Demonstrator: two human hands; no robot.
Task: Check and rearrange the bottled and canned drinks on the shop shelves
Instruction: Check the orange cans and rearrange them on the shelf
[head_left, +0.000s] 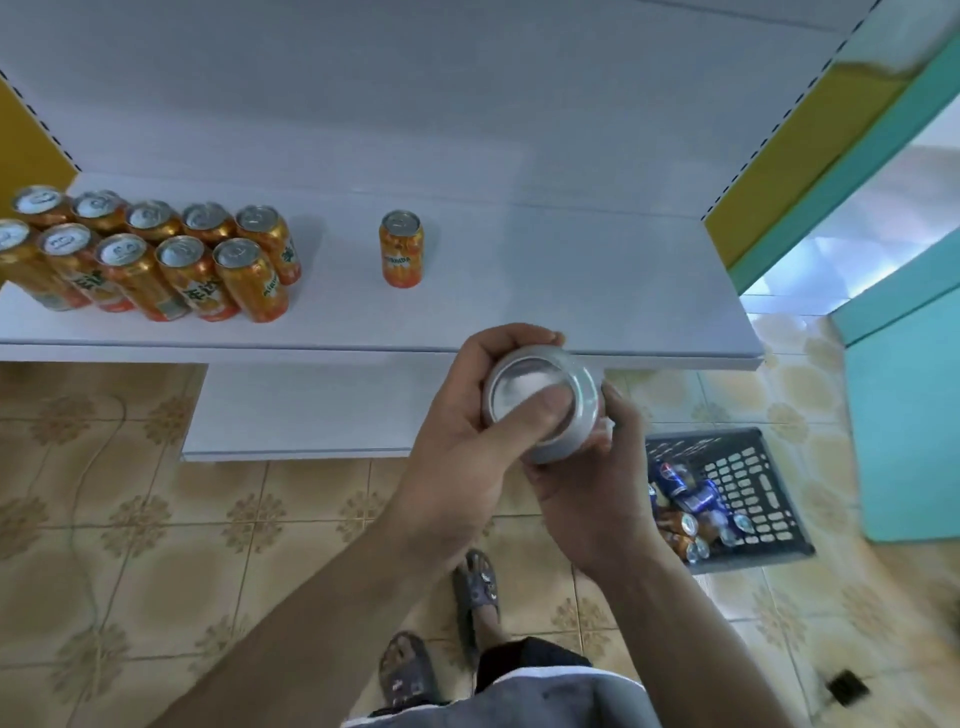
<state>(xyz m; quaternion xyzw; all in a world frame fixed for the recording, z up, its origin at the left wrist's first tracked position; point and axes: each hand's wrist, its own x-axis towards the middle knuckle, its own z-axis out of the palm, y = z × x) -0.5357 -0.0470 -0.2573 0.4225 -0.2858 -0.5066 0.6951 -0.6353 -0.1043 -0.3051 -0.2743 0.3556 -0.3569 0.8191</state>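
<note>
Head view, looking down at the shelf front.

- Held can (524, 382): silver, with one bare concave end turned toward the camera; the label is not readable. It sits between both hands, in front of the front edge of the upper shelf (519, 301) and toward its right half.
- Left hand (462, 421): it grips the can from the left. The fingers curl over the can's far side and the thumb (545, 415) lies across the upturned end, so it is closed round the can.
- Right hand (592, 493): it cups the can from the right and underneath, with the fingers wrapped round the body. Most fingertips are hidden behind the can.
- Lone orange can (401, 249): it stands upright mid-shelf, beyond the hands and slightly to their left, well apart from the other cans.
- Block of orange cans (156, 260): it fills the shelf's left end in two rows, the cans packed against each other with tops up.
- Lower shelf (311, 410): white, seen below the upper one; its right end is covered by the hands.
- Dark basket (748, 467): it stands on the tiled floor (156, 519) just right of the right wrist and holds blue cans (685, 493) and orange ones lying loose.
</note>
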